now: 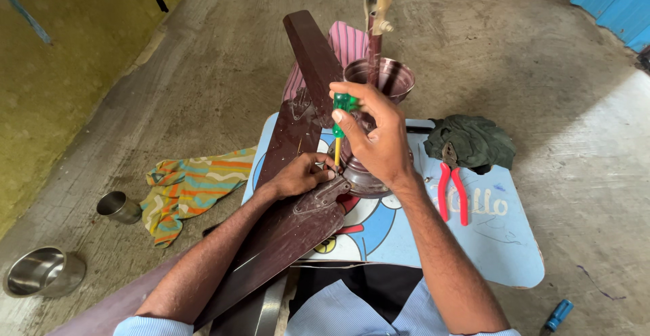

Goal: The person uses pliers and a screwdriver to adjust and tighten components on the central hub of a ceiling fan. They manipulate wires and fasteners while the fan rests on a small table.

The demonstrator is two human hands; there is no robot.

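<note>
A dark brown ceiling fan motor (369, 177) with its downrod (374, 34) upright stands on a small light-blue table (504, 241). My right hand (376, 133) grips a green-handled screwdriver (340, 118), pointing down at a blade bracket. My left hand (301, 173) presses on that bracket where the near fan blade (271, 248) meets the motor. A second blade (313, 51) rises behind. The screwdriver tip is hidden by my fingers.
Red-handled pliers (450, 194) and a dark green cloth (474, 141) lie on the table's right side. A striped colourful cloth (186, 187), a steel cup (118, 207) and a steel bowl (40, 271) sit on the concrete floor at left. A blue tool handle (558, 314) lies lower right.
</note>
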